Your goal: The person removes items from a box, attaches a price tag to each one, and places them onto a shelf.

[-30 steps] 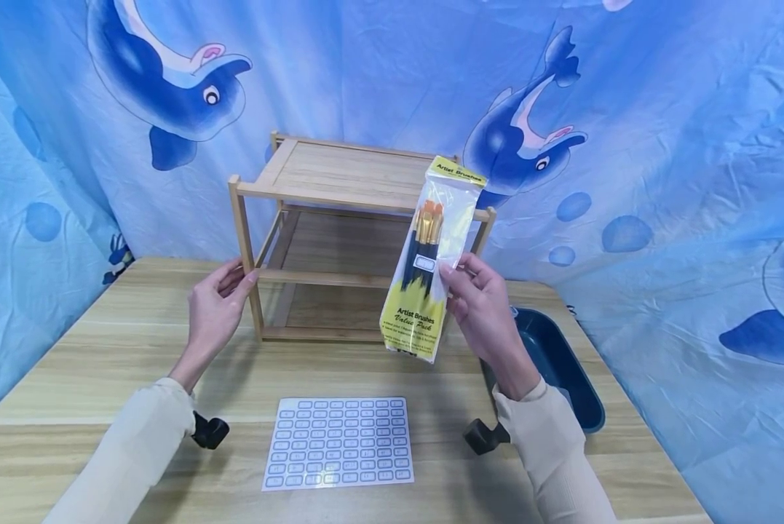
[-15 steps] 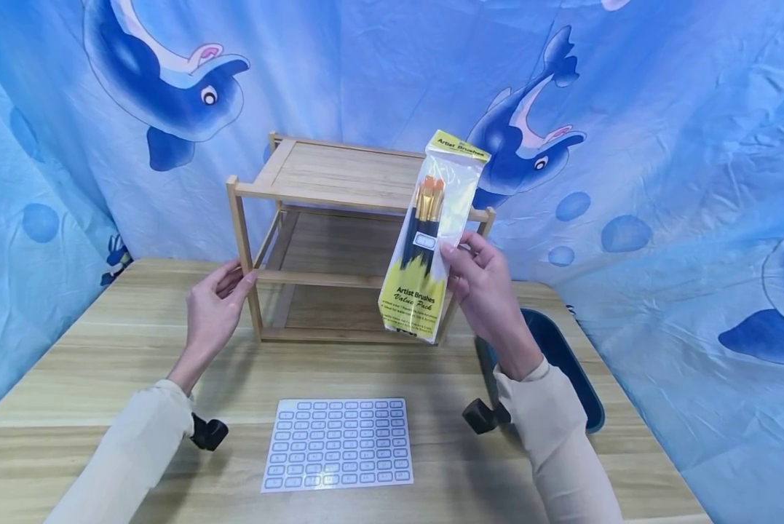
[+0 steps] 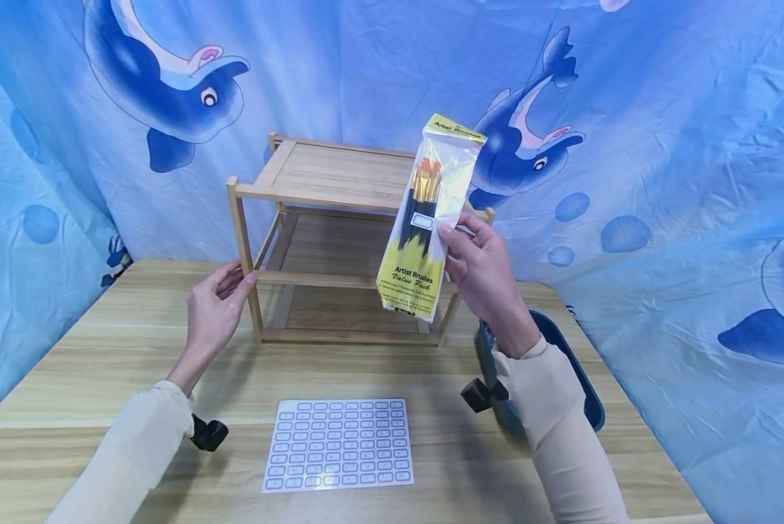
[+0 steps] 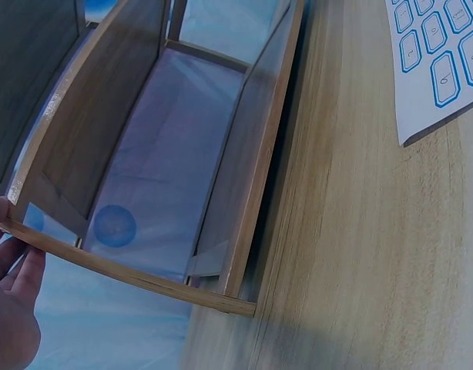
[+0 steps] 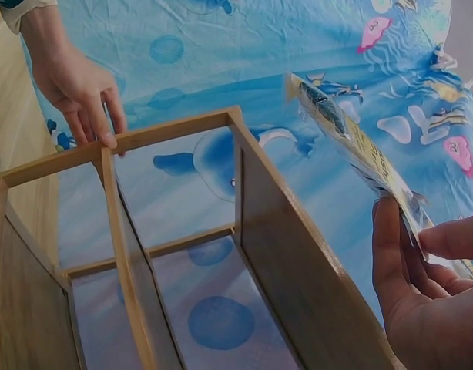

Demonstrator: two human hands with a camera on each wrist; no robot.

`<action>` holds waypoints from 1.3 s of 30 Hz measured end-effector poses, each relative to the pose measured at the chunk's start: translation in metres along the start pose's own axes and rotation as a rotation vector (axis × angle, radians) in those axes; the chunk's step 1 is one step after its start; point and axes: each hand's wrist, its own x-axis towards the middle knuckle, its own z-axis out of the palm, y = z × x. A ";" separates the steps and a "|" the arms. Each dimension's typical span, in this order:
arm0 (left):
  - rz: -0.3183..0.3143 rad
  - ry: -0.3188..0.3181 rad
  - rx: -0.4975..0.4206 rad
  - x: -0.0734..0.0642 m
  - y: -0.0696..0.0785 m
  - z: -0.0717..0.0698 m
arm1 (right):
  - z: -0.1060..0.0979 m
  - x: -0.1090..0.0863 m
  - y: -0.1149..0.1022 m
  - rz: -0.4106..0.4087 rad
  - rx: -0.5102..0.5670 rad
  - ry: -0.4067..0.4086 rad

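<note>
Between its thumb and fingers, my right hand [image 3: 480,266] pinches a pack of artist brushes [image 3: 410,280] by its right edge. The clear and yellow pack is upright, tilted slightly, in front of the shelf's right side. It bears a small white label over the dark handles. My left hand [image 3: 215,306] grips the front left post of a wooden shelf [image 3: 339,171], thumb in front where the middle rail joins. In the left wrist view, fingers [image 4: 28,277] lie behind that post. Edge-on, the brush pack [image 5: 352,142] shows in the right wrist view.
A sheet of blue-framed labels [image 3: 338,445] lies on the wooden table [image 3: 70,393] before the shelf. At the right stands a dark teal bin [image 3: 584,378], partly hidden by my right forearm. A blue curtain [image 3: 392,73] with dolphins hangs behind.
My right hand has lifted the brush pack higher in front of the shelf, baring more of its lower right corner. The left hand has stayed on the post.
</note>
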 end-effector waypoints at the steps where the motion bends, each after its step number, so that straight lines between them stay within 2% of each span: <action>1: 0.000 0.000 0.000 0.000 0.000 0.000 | 0.000 0.001 -0.001 0.000 0.006 -0.004; 7: -0.005 -0.007 -0.003 0.000 0.000 -0.001 | 0.001 0.010 -0.004 0.006 0.026 -0.021; 14: -0.002 -0.003 0.006 0.000 0.000 -0.001 | 0.002 0.025 -0.007 0.030 0.002 -0.005; 21: -0.009 0.001 0.000 0.000 0.000 -0.001 | 0.004 0.040 -0.012 0.028 0.025 0.009; 39: 0.010 0.005 -0.002 0.000 -0.001 -0.001 | 0.007 0.059 -0.013 0.041 -0.008 0.032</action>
